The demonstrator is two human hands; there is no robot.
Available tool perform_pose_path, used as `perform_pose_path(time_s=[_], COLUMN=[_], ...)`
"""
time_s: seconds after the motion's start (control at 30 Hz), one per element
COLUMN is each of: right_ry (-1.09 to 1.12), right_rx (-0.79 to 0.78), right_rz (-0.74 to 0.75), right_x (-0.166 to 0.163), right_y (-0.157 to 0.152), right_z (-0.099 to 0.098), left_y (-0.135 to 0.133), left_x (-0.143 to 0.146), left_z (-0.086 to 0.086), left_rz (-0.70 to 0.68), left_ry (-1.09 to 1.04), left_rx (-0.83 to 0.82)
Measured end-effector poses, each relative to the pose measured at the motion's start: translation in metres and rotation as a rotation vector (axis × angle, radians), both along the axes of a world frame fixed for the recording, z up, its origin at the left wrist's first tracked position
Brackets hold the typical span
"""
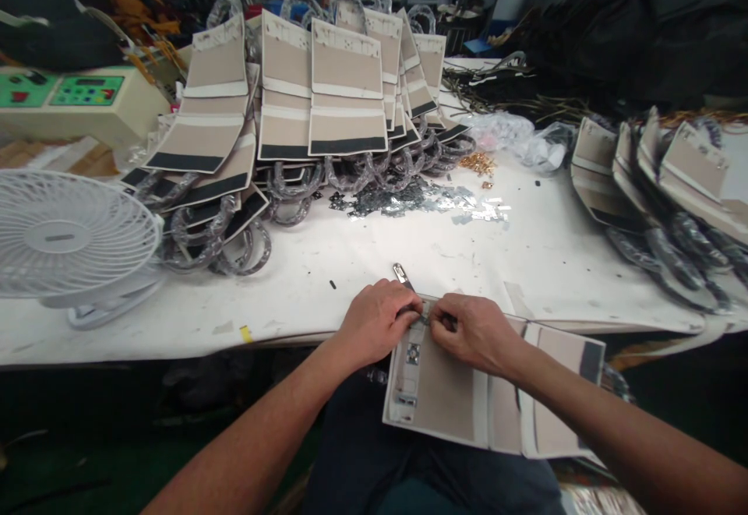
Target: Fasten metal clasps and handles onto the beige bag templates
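A beige bag panel with pale borders lies across my lap, its far edge against the table edge. Along its left strip are a small square metal fitting and a metal bar fitting. My left hand is closed at the panel's upper left corner, thumb and finger pinching something small and dark. Close by, my right hand is closed too, fingertips pinched over the same corner; whatever they hold is hidden. A slim metal-ended tool sticks out beyond my left fingers onto the table; its kind is unclear.
Stacked bag panels with plastic-wrapped handles stand at the back, more panels at right. Flat metal pieces and gold-coloured hardware lie on the white table. A white fan and a control box stand left.
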State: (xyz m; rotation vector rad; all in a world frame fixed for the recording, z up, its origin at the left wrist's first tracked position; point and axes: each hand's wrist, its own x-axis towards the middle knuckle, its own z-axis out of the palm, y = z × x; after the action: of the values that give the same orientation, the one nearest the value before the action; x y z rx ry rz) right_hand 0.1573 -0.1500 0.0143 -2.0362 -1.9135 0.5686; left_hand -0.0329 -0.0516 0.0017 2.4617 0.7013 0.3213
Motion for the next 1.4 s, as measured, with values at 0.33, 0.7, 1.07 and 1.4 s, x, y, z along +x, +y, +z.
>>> perform_pose_path(time_s=[0.33, 0.7, 1.07, 1.4], right_ry=[-0.206, -0.353, -0.028, 0.149], right_rx=[-0.089, -0.167, -0.083, -0.139], right_rz=[0.105, 0.241, 0.070, 0.035], right_x=[-0.008, -0.020, -0.007, -0.001], right_y=[0.008, 0.016, 0.005, 0.009], right_z=[0.007, 0.016, 0.011, 0.016], left_y=[0.002, -0.001, 0.005, 0.002], left_x=[-0.001, -0.001, -0.004, 0.002], left_z=[-0.006, -0.004, 0.000, 0.002], left_rz=[-0.027, -0.027, -0.034, 0.054], left_ry=[0.045, 0.055, -0.003, -0.019], left_rx=[0.073, 0.048, -0.029, -0.084])
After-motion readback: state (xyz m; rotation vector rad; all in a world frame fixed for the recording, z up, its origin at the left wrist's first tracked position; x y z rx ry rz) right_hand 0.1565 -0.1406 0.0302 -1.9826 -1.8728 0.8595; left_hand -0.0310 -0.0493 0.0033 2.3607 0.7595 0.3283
